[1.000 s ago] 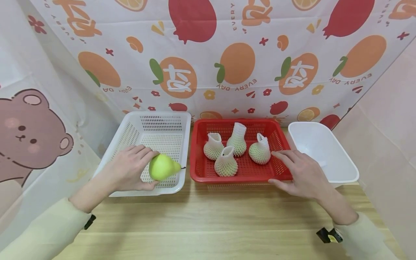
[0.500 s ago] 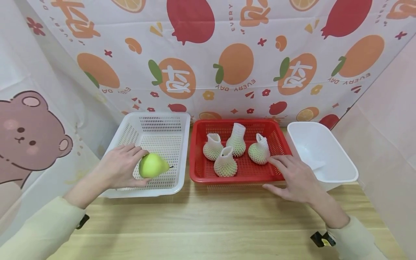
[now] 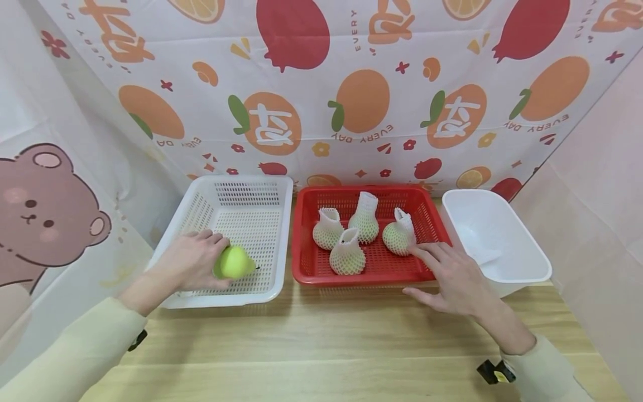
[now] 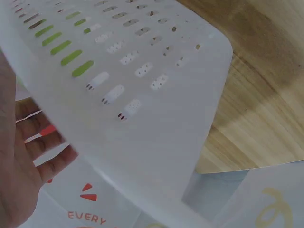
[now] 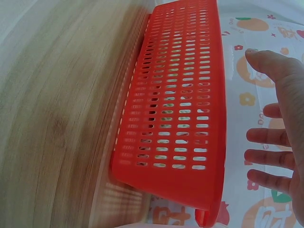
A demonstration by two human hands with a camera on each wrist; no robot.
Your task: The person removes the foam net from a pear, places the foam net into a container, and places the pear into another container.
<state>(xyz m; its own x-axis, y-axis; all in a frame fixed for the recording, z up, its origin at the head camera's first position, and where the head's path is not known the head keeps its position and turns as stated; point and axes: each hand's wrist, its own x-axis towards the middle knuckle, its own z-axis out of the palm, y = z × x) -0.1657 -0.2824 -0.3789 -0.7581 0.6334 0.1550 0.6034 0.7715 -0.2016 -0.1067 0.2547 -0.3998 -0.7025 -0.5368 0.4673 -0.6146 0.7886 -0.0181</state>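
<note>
The pear point(image 3: 236, 263) is low in the near part of the white basket point(image 3: 285, 240), gripped between the fingers and thumb of the left hand point(image 3: 198, 261), stem to the right. The head view gives its rounded side and stem; the left wrist view shows mostly green through the slots, the basket wall blocking the rest.

The right hand point(image 3: 454, 276) holds nothing, its fingers loose and spread over the near right corner of the red basket point(image 3: 382, 279). From the head, a fingertip overlaps one of four wrapped pears point(image 3: 348, 257); contact is unclear. The right wrist view shows the fingers apart, with the red wall hiding all but pale patches of fruit.

Right of the red basket, partly behind that hand, a white tub point(image 3: 519, 237) has something pale inside. All stand on a wood-grain table point(image 3: 321, 346), before a fruit-print cloth point(image 3: 326, 61); a bear-print cloth point(image 3: 52, 215) hangs at left.
</note>
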